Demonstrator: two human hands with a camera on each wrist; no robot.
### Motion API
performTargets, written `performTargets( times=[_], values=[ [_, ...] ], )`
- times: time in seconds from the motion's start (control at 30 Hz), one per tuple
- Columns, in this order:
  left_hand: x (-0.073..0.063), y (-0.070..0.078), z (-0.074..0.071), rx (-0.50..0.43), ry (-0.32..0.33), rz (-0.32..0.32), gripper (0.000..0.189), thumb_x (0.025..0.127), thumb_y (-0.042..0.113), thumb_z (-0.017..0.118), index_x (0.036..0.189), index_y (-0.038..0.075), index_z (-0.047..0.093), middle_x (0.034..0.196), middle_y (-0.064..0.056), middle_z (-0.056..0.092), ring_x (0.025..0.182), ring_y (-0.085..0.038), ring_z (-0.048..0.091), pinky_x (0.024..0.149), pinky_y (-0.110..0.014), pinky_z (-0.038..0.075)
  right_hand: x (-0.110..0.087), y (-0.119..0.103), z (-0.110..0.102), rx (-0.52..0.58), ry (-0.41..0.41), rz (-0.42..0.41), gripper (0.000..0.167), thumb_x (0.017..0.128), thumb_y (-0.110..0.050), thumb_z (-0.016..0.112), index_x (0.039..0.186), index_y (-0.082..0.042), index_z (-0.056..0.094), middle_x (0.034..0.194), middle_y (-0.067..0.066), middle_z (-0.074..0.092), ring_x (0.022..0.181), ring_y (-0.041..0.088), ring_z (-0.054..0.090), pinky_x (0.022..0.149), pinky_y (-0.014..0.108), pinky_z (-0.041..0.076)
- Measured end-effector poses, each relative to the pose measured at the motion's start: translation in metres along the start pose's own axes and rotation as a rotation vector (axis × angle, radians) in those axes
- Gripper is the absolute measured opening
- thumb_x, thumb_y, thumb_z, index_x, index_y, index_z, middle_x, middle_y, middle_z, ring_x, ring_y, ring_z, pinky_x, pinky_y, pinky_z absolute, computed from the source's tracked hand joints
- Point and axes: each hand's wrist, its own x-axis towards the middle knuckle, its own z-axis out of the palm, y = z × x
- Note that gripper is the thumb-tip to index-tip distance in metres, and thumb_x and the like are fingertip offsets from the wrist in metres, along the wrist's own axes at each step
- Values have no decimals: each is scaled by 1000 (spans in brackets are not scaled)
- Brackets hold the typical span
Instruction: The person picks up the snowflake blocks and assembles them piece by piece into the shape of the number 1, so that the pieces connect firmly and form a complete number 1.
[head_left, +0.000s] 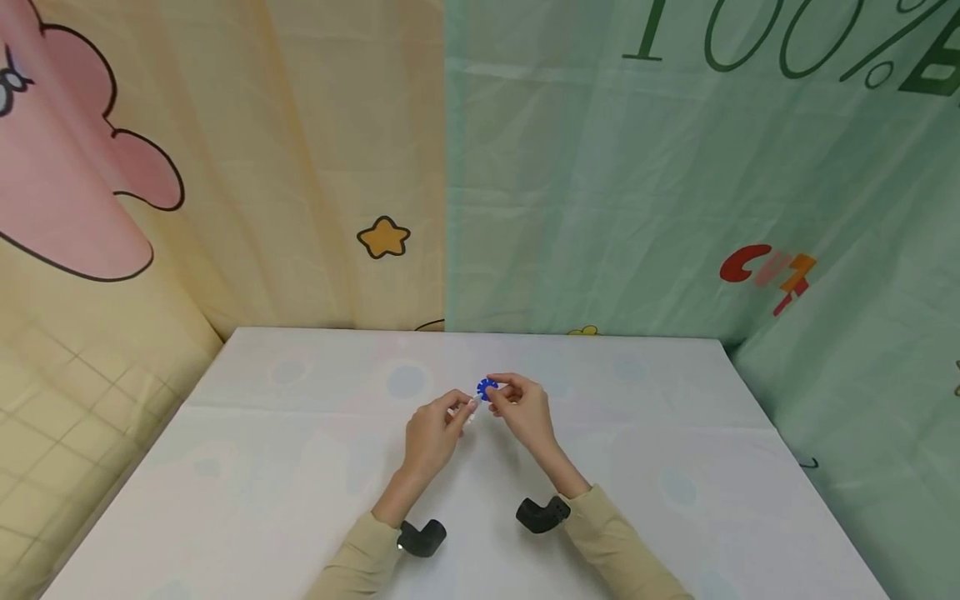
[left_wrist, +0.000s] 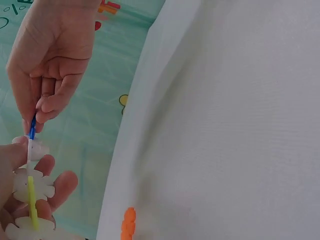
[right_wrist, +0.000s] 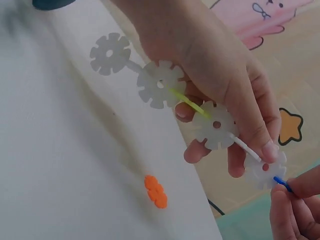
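My left hand [head_left: 432, 435] holds a chain of notched plastic snowflake discs, and its thumb pinches the white end disc [right_wrist: 257, 175]. Farther along the chain, a yellow disc [right_wrist: 191, 103], seen edge-on, sits slotted between white discs [right_wrist: 161, 84]. A blue snowflake disc [head_left: 486, 388] is pinched between the thumb and fingers of my right hand [head_left: 527, 414]. Its edge meets the rim of the white end disc; how deep it sits in a slot I cannot tell. Both hands are raised above the table, close together.
An orange scalloped piece [right_wrist: 156, 191] shows against the white table [head_left: 300, 500] in both wrist views. Patterned curtains [head_left: 562, 208] hang behind the table's far edge. Dark wrist cameras [head_left: 422, 539] stick out from both sleeves.
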Motion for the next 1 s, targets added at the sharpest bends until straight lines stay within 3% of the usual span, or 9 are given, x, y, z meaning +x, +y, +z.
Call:
performTargets(
  times=[0.23, 0.37, 0.5, 0.67, 0.83, 1.0],
  values=[
    [0, -3, -2, -25, 11, 6, 14, 93, 30, 62, 90, 19, 70, 55, 1, 62, 47, -1, 49, 46, -20, 33, 4, 0, 4, 76, -44, 97, 21, 86, -4, 69, 107, 2, 70, 71, 17, 68, 58, 21, 66, 56, 21, 54],
    [-1, -6, -4, -43, -19, -15, 14, 93, 31, 62, 92, 19, 69, 61, -2, 65, 48, -4, 52, 47, -20, 34, 4, -1, 4, 68, -68, 117, 21, 86, -6, 69, 107, 0, 70, 70, 14, 68, 57, 15, 64, 57, 22, 55],
    [-1, -8, -10, -9, -64, -62, 14, 93, 33, 62, 93, 20, 67, 70, 1, 67, 50, -6, 54, 49, -22, 36, 3, 1, 4, 59, -133, 135, 23, 90, -11, 66, 111, -1, 69, 81, 20, 70, 61, 14, 65, 61, 27, 57],
    [-1, -10, -17, 78, -85, -91, 15, 92, 35, 62, 97, 21, 68, 86, 1, 71, 52, -4, 53, 52, -26, 37, 4, 5, 3, 53, -208, 156, 26, 95, -14, 60, 118, -3, 67, 96, 18, 70, 69, 13, 63, 65, 28, 56],
    [-1, -11, -18, 103, -57, -101, 20, 91, 34, 65, 105, 20, 69, 99, -4, 72, 64, -11, 55, 57, -26, 40, 6, 5, 3, 70, -222, 185, 33, 93, -13, 61, 124, -2, 61, 97, 21, 70, 71, 18, 64, 63, 25, 56],
    [-2, -12, -16, 120, -15, -55, 25, 89, 31, 69, 111, 20, 66, 96, -5, 72, 63, -11, 52, 53, -23, 39, 7, 2, 5, 92, -210, 224, 40, 91, -13, 64, 129, -1, 54, 95, 22, 71, 66, 13, 63, 62, 24, 55]
  ],
)
